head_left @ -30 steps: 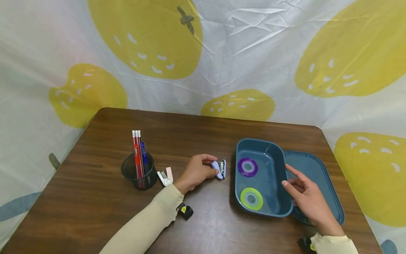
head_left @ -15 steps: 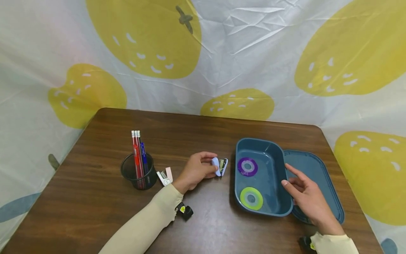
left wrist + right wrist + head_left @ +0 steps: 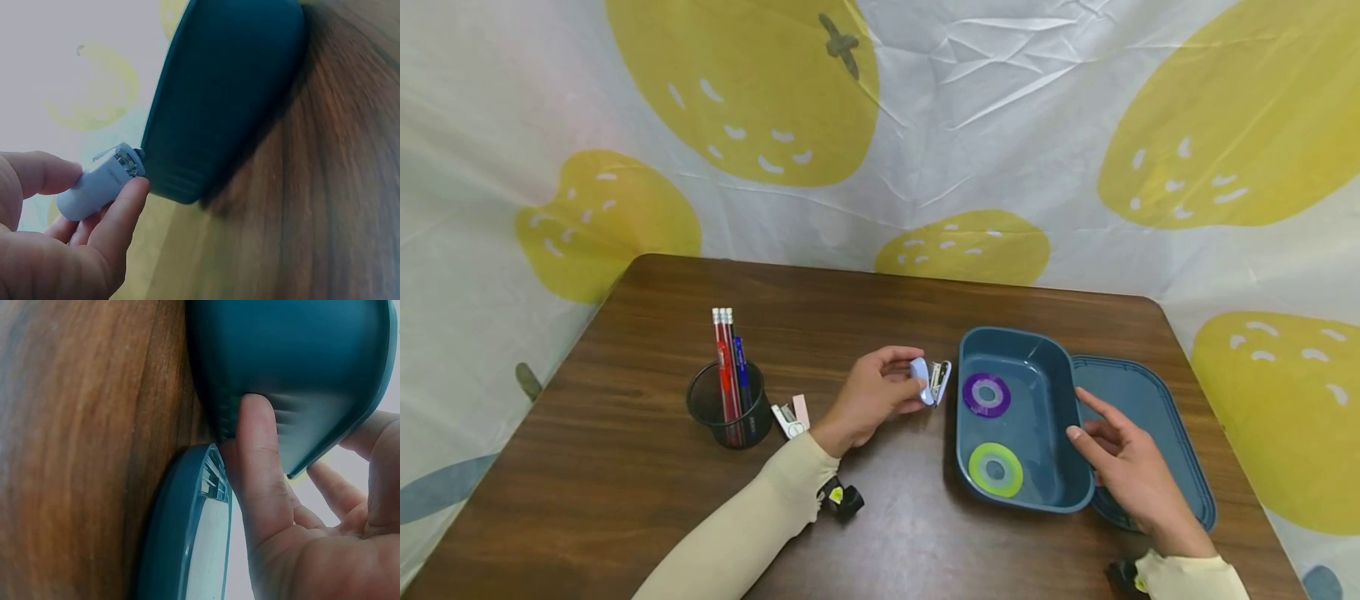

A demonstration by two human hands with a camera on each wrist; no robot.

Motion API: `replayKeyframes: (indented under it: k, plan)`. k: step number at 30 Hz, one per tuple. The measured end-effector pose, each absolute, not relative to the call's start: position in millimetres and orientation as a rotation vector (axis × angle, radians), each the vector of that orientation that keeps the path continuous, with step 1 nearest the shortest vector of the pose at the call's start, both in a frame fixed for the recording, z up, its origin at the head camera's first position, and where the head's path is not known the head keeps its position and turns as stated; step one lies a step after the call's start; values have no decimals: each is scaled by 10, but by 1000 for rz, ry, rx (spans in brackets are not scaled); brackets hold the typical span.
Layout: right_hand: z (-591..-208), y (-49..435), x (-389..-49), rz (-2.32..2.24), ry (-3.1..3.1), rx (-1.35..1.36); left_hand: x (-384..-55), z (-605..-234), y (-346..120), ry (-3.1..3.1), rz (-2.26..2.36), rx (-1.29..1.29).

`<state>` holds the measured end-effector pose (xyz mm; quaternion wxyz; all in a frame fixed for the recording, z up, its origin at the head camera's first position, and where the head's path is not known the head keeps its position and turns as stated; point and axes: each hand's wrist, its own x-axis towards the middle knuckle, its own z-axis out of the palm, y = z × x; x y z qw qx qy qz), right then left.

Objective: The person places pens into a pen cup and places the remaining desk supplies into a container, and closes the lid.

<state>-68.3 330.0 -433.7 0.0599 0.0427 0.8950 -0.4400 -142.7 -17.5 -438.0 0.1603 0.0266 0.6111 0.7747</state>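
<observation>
A person's left hand (image 3: 868, 396) pinches a small lavender plastic stapler (image 3: 922, 382) above the middle of a brown wood-grain table (image 3: 850, 308), just beside the left wall of a rectangular blue plastic box (image 3: 1037, 417). Thumb and index finger extended, the right hand (image 3: 1135, 479) touches the box toward the table's right edge.

The brown table (image 3: 887, 533) carries cup (image 3: 707, 419), pink-white stapler (image 3: 791, 426), box (image 3: 1032, 429), lid (image 3: 1142, 417)

Stapler (image 3: 921, 381) left of box (image 3: 1037, 417), lid (image 3: 1159, 412) right
</observation>
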Motion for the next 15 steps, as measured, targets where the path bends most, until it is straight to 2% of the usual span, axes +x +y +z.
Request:
replayKeyframes:
  k: [15]
  plan:
    - [-4342,3297,-687,-1329,2707,131,-1369,-4219,5,1697,2201,143]
